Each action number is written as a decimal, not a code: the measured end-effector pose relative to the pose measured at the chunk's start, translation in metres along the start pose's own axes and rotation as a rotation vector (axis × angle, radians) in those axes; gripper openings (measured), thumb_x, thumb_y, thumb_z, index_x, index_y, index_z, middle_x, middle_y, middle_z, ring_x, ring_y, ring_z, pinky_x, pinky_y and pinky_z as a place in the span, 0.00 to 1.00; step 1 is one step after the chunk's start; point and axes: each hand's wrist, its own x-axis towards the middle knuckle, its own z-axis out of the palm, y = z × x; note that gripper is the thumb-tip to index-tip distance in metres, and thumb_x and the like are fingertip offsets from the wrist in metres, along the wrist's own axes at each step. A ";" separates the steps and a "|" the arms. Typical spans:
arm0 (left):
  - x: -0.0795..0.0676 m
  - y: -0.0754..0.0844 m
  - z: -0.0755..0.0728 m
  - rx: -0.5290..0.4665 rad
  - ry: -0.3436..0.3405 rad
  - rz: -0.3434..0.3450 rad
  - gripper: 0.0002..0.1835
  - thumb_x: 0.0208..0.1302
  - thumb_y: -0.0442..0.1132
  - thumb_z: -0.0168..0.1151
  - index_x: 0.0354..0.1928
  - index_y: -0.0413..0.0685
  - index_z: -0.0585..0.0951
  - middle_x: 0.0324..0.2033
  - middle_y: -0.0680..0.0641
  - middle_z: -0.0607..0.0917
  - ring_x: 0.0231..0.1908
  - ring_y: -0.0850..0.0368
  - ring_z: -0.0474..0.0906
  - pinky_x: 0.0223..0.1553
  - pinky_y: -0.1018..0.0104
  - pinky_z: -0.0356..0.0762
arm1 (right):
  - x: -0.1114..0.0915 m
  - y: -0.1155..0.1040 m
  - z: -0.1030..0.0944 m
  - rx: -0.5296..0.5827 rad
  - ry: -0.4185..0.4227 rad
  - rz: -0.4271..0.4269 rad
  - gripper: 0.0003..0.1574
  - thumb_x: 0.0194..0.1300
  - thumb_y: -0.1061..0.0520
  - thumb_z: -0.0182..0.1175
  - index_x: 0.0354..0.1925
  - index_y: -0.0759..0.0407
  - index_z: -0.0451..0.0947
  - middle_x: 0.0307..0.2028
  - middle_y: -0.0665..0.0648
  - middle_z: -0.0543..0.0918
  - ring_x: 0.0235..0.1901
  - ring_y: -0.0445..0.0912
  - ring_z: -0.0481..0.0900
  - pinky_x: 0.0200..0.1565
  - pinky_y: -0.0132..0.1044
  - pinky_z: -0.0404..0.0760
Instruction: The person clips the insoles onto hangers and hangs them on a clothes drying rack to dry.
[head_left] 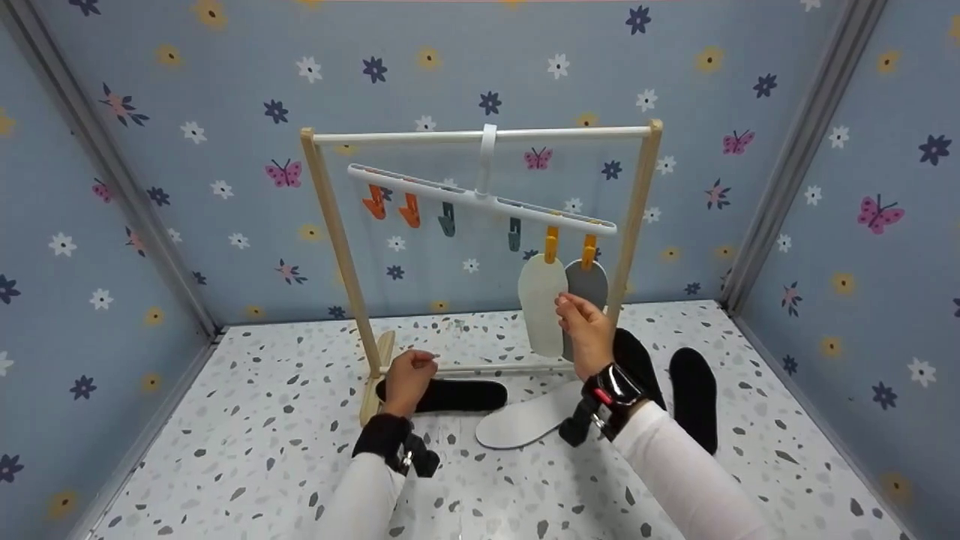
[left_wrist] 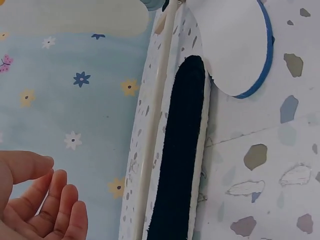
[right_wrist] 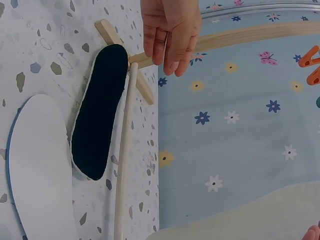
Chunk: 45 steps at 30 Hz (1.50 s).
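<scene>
My right hand (head_left: 587, 334) is at the right edge of a pale cream insole (head_left: 541, 300), its thumb and forefinger close together. Whether they pinch that edge or only hover in front of it is hidden. A yellow clip (head_left: 551, 244) holds the cream insole on a white hanger (head_left: 480, 198), beside a grey insole (head_left: 589, 283) on another yellow clip. Near the rack's left post, my left hand (head_left: 409, 382) hangs with loosely bent fingers (left_wrist: 52, 210) and nothing in them. Below it lies a black insole (head_left: 465, 395).
The wooden rack (head_left: 337, 247) carries the tilted hanger, lower on the right. Orange clips (head_left: 409, 211) and dark green clips (head_left: 447, 219) hang without insoles. A white insole (head_left: 525, 418) and further black insoles (head_left: 693, 397) lie on the speckled surface. Flowered walls (head_left: 420, 82) enclose it.
</scene>
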 end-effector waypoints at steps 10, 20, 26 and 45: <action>-0.006 -0.024 -0.001 0.085 0.097 -0.157 0.13 0.58 0.32 0.56 0.42 0.30 0.79 0.40 0.35 0.82 0.42 0.41 0.78 0.45 0.52 0.73 | 0.001 0.003 -0.001 -0.032 -0.005 0.013 0.19 0.67 0.62 0.55 0.52 0.73 0.74 0.38 0.54 0.83 0.40 0.44 0.76 0.57 0.48 0.70; -0.017 -0.040 0.004 0.134 0.157 -0.242 0.17 0.60 0.34 0.54 0.43 0.22 0.74 0.40 0.28 0.79 0.38 0.37 0.76 0.41 0.50 0.74 | -0.002 0.011 -0.003 -0.026 -0.024 0.000 0.18 0.68 0.62 0.54 0.52 0.74 0.73 0.39 0.55 0.83 0.48 0.54 0.75 0.58 0.50 0.69; -0.018 -0.044 0.003 0.178 0.193 -0.277 0.26 0.59 0.36 0.55 0.54 0.20 0.71 0.49 0.25 0.76 0.46 0.33 0.75 0.46 0.47 0.73 | -0.003 0.013 -0.001 -0.033 -0.035 -0.002 0.18 0.67 0.62 0.56 0.51 0.74 0.75 0.38 0.55 0.84 0.48 0.55 0.77 0.57 0.50 0.70; -0.023 -0.045 0.011 0.183 0.339 -0.378 0.28 0.55 0.38 0.59 0.50 0.18 0.70 0.47 0.24 0.73 0.52 0.29 0.65 0.53 0.44 0.63 | 0.008 -0.034 0.041 -0.134 -0.123 -0.116 0.23 0.67 0.57 0.57 0.57 0.66 0.73 0.57 0.63 0.76 0.57 0.50 0.73 0.59 0.41 0.69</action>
